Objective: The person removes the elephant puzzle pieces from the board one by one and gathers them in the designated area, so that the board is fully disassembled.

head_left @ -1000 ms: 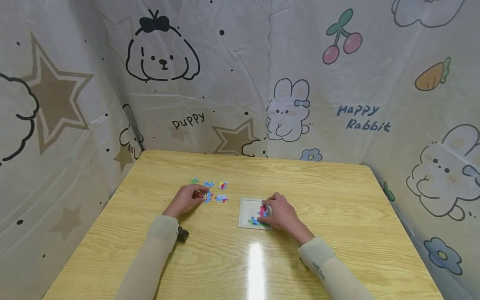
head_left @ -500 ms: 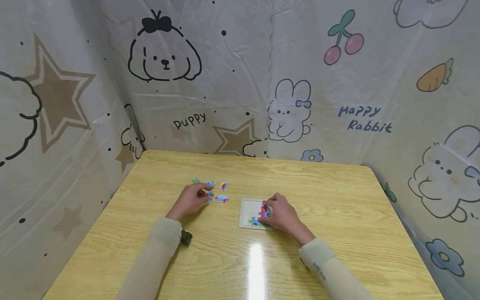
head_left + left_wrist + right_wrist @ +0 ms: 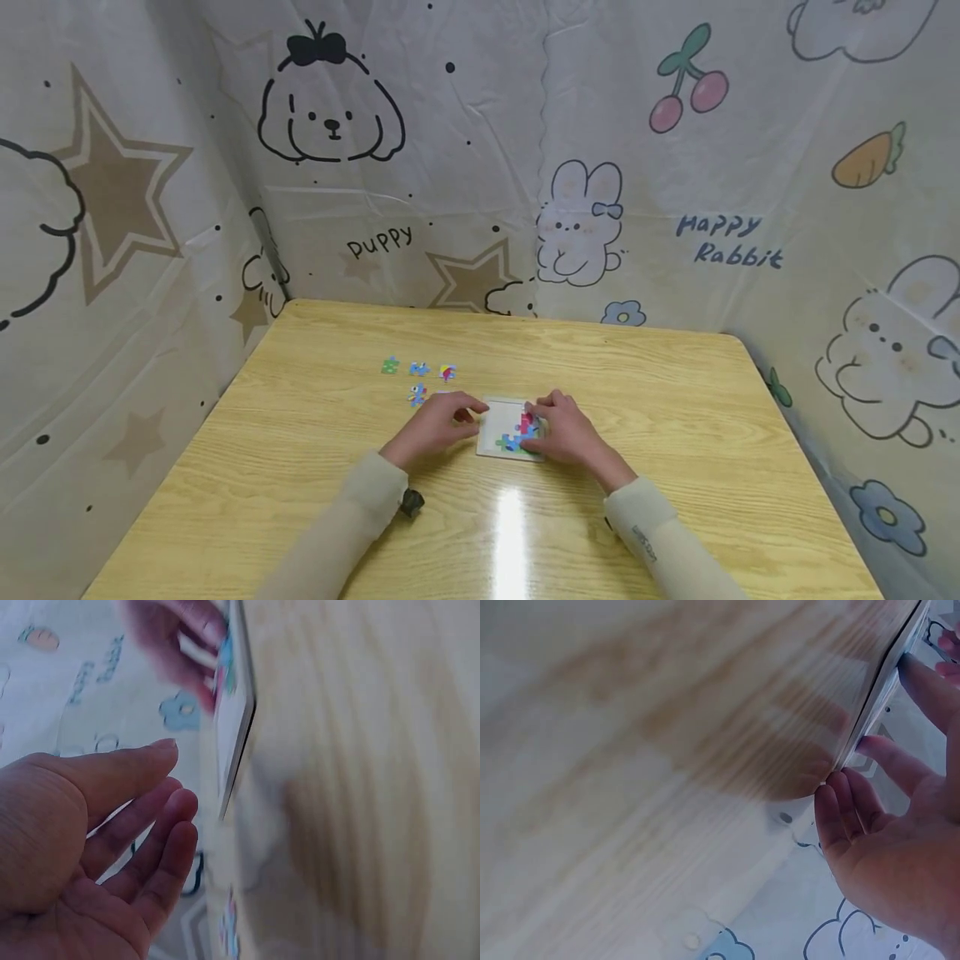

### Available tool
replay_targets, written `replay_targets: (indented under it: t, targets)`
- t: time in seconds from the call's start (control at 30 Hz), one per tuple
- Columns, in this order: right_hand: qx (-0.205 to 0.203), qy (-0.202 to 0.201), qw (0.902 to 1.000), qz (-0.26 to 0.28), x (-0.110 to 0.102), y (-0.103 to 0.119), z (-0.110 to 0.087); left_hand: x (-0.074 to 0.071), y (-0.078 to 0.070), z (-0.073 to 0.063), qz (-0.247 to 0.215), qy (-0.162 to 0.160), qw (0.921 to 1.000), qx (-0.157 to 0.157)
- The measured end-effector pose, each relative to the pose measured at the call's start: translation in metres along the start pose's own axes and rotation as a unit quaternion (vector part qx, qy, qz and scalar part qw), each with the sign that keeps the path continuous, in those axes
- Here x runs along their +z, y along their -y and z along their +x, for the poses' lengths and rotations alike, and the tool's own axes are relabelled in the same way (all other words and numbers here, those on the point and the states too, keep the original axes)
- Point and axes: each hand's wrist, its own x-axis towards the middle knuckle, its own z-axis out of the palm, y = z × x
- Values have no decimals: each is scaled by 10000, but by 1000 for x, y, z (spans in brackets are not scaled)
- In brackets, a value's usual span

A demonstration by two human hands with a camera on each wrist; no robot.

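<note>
A small white puzzle tray lies on the table, with joined jigsaw pieces along its right and near sides; the left part of its base shows bare. My right hand grips the tray's right side, thumb and index finger on its face, other fingertips at the edge in the right wrist view. Just off the tray's left edge is my left hand, thumb and fingers apart with nothing between them in the left wrist view. A jigsaw piece with a bird-like print lies behind it.
Loose jigsaw pieces lie at the back left: a green piece, a blue piece and a yellow-and-red piece. Another is mostly hidden behind the left hand. A printed curtain rises behind the wooden table.
My left hand has moved right and nearer, from the loose pieces to the tray's left edge, uncovering the bird-like piece. My right hand stays at the tray.
</note>
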Motion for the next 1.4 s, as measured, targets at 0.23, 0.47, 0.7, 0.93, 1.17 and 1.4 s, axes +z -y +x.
replay_targets:
  t: [0.23,0.47,0.7,0.93,1.17,1.4]
  targets:
    - [-136,79,9999,49,-3,-1,-2,24,-13,7,144,330,9993,60]
    - [-207,14,9997,89,-5,-3,-2,36,-18,13,633,387,9972,96]
    - [-295,3,9995,63,-5,-4,-1,39,-20,14,767,375,9963,-56]
    - [-277,7,9996,26,-3,-5,0,40,-21,15,703,378,9968,5]
    - [-294,49,9995,76,-4,-6,-1,43,-17,18,491,290,9984,67]
    - [-360,173,9992,64,-5,-8,-1,43,-19,17,371,302,9988,138]
